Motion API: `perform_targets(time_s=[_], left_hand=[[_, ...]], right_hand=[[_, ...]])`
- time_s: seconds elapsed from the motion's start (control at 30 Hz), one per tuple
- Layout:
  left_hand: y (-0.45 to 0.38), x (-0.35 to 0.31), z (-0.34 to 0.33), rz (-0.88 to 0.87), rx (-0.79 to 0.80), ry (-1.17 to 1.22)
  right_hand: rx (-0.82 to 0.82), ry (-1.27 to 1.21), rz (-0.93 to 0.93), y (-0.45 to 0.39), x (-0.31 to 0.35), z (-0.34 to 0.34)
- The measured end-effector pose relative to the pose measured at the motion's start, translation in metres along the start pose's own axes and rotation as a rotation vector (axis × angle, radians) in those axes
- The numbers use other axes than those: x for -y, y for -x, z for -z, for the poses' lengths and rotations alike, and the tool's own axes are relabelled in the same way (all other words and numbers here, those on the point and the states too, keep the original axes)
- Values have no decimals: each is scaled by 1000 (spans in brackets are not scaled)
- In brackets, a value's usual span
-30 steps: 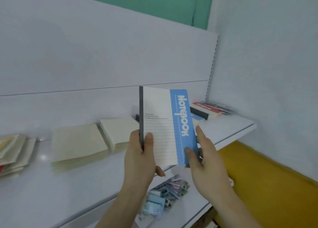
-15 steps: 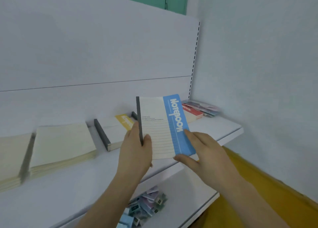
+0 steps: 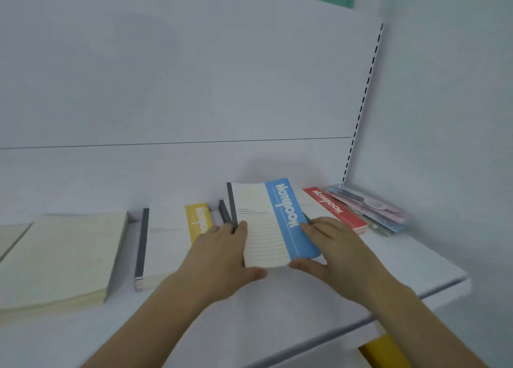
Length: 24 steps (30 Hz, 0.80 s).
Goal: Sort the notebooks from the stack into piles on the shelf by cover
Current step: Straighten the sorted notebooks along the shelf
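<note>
we hold the blue notebook (image 3: 273, 223) in both hands, low over the white shelf (image 3: 402, 259), its far edge tipped up a little. a second ago it stood upright in front of us, well above the shelf; half a second ago it was already leaning forward; now it lies nearly flat, between the yellow pile and the red pile. our left hand (image 3: 222, 259) grips the dark spine side, thumb on the cover and fingers curled under. our right hand (image 3: 333, 251) holds the blue side, fingers laid on the cover's edge and thumb tucked beneath the near corner; earlier it only steadied the lower right corner. whether the notebook touches the shelf yet, we cannot tell. a dark spine (image 3: 224, 213) shows just behind the left thumb.

the yellow notebook (image 3: 177, 237) lies to the left, the red notebook (image 3: 336, 211) just to the right, and beyond that some pastel packets (image 3: 372, 209) in the corner. two cream piles (image 3: 63, 259) sit further left. our view has swung right and down since the earlier frames, so the lower shelf's small packets are gone from sight.
</note>
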State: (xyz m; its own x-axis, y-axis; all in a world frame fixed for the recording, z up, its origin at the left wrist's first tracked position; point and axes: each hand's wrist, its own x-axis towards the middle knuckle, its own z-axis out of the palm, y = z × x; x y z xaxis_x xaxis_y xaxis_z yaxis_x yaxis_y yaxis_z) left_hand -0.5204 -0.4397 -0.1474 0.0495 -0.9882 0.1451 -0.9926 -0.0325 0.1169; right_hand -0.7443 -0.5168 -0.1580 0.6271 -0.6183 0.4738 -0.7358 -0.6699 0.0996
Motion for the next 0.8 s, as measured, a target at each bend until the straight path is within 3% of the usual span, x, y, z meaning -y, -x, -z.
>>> perform_targets(time_s=[0.37,0.5,0.63,0.8], left_hand=[[-28,-31,-22,261,67,-212],[-32,-29,-20,322,97,-155],[-36,-27,-18,355,96,-41],[-39,-28,-14,359,118,-64]], right_hand=[[135,-18,217,-45,-51,-57],[232,-62,260,-53,-55,-62],[231,-105,317,-61,-65,-63],[292,-112,361,-70,-72,-59]])
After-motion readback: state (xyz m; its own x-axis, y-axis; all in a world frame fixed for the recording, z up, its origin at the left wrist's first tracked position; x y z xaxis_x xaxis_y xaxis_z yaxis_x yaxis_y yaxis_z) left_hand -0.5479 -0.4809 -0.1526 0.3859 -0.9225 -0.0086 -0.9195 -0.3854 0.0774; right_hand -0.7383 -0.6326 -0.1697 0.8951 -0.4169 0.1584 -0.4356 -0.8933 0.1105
